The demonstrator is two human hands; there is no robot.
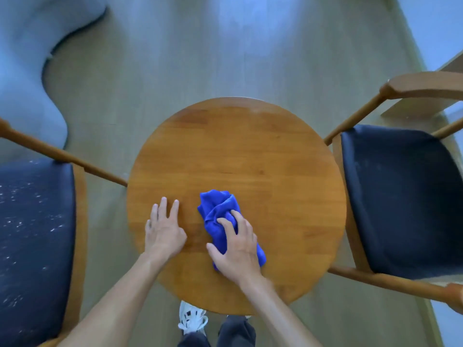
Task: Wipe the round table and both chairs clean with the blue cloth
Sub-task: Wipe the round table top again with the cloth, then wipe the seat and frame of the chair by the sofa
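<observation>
A round wooden table [250, 151] fills the middle of the view. A crumpled blue cloth [219, 209] lies on its near half. My right hand [236, 249] presses down on the cloth, fingers curled into its folds. My left hand [164, 230] rests flat on the tabletop just left of the cloth, fingers straight. The left chair [32, 221] has a dark seat dotted with white specks. The right chair [400, 196] has a dark seat with a faint dusty film.
Both chairs have wooden arms that reach close to the table's rim on each side. A grey sofa or cushion [27, 71] curves along the far left. Wooden floor stretches beyond the table. My shoe [193, 318] shows below the table's near edge.
</observation>
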